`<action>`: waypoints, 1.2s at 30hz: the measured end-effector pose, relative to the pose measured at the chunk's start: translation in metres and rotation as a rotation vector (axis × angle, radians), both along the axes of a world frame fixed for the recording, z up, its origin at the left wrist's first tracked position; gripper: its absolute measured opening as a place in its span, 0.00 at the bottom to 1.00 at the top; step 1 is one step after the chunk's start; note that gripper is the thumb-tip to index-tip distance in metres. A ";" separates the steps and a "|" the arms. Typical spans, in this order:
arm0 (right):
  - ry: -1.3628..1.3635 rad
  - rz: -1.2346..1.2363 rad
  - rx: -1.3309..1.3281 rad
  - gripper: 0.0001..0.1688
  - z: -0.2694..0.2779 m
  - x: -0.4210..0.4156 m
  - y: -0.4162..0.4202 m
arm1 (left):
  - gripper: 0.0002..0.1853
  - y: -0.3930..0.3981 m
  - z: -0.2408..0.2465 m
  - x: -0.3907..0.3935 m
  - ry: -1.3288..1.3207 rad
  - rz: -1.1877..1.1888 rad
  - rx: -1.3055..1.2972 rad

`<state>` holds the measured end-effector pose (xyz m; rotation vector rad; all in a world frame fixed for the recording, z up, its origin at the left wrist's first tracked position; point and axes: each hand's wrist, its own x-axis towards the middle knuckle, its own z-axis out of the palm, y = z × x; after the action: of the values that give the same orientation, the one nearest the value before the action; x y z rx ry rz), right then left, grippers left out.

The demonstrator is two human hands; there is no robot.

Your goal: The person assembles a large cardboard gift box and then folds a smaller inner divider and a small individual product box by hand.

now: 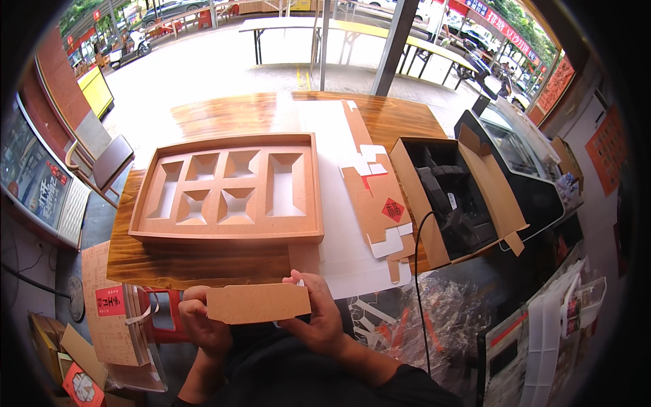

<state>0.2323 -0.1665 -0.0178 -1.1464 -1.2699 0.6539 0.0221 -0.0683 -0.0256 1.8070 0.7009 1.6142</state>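
Note:
Between my two hands, in front of the near table edge, is a small brown cardboard box [258,303]. My left hand [206,318] grips its left end and my right hand [316,313] its right end. On the wooden table [203,262] beyond them lies a large shallow cardboard tray box [229,236] with an insert of several recesses. Right of it are white sheets [330,203] and flat die-cut cardboard blanks [374,203], one bearing a red diamond print.
An open carton [430,239] holding black foam pieces stands on the right, with a black cable [417,264] hanging beside it. Clear plastic wrapping [437,315] lies below right. Cardboard gift boxes [109,305] and a red stool [170,315] are lower left; a chair [113,163] stands beyond.

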 end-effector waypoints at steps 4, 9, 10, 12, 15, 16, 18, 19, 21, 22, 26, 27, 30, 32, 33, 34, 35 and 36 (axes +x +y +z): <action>0.012 0.011 0.034 0.38 -0.002 0.004 0.002 | 0.15 -0.001 -0.006 -0.002 0.013 0.036 0.003; 0.374 0.032 0.013 0.26 -0.014 -0.004 -0.005 | 0.15 0.000 -0.004 0.000 -0.038 0.011 0.002; 0.343 0.019 0.000 0.25 -0.015 -0.003 -0.005 | 0.14 0.001 -0.007 -0.001 -0.093 0.007 -0.022; 0.280 -0.009 -0.025 0.22 -0.016 0.000 -0.006 | 0.14 0.003 -0.012 -0.002 -0.204 -0.003 -0.071; 0.320 0.103 -0.053 0.16 -0.014 0.007 -0.006 | 0.13 0.004 -0.007 -0.004 -0.187 0.016 -0.102; 0.291 0.122 -0.050 0.15 -0.011 0.009 -0.006 | 0.13 0.005 -0.006 -0.003 -0.160 0.003 -0.068; 0.233 0.158 -0.046 0.14 -0.003 0.012 -0.007 | 0.13 0.007 -0.006 -0.002 -0.106 -0.026 0.001; 0.242 0.167 -0.056 0.14 -0.003 0.013 -0.006 | 0.13 0.007 -0.006 -0.003 -0.106 -0.031 -0.001; 0.260 0.184 -0.078 0.14 -0.003 0.014 -0.006 | 0.13 0.007 -0.007 -0.003 -0.106 -0.042 -0.004; 0.263 0.213 -0.107 0.15 -0.002 0.016 -0.006 | 0.13 0.007 -0.008 -0.003 -0.116 -0.027 -0.034; 0.231 0.298 -0.196 0.16 0.009 0.022 -0.004 | 0.13 0.011 -0.012 -0.006 -0.236 -0.018 -0.161; 0.213 0.311 -0.210 0.17 0.012 0.022 -0.003 | 0.13 0.012 -0.011 -0.006 -0.284 -0.028 -0.194; 0.054 0.241 0.013 0.18 0.014 0.022 0.007 | 0.12 0.013 -0.003 -0.007 -0.318 -0.078 -0.207; -0.010 0.177 0.014 0.20 0.005 0.025 0.005 | 0.12 0.013 -0.006 -0.011 -0.296 -0.092 -0.187; -0.043 0.144 0.014 0.21 0.002 0.026 0.004 | 0.12 0.014 -0.006 -0.011 -0.286 -0.099 -0.179; 0.015 0.144 0.008 0.20 0.002 0.026 0.003 | 0.12 0.013 -0.005 -0.010 -0.284 -0.102 -0.166; 0.072 0.144 0.003 0.20 0.004 0.026 0.002 | 0.12 0.012 -0.004 -0.007 -0.281 -0.104 -0.153; 0.129 0.146 -0.002 0.19 0.005 0.026 0.002 | 0.12 0.010 -0.002 -0.006 -0.279 -0.105 -0.139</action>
<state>0.2583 -0.1642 -0.0125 -1.0033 -1.2498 0.8246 0.0165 -0.0578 -0.0275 1.4597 0.5651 1.6616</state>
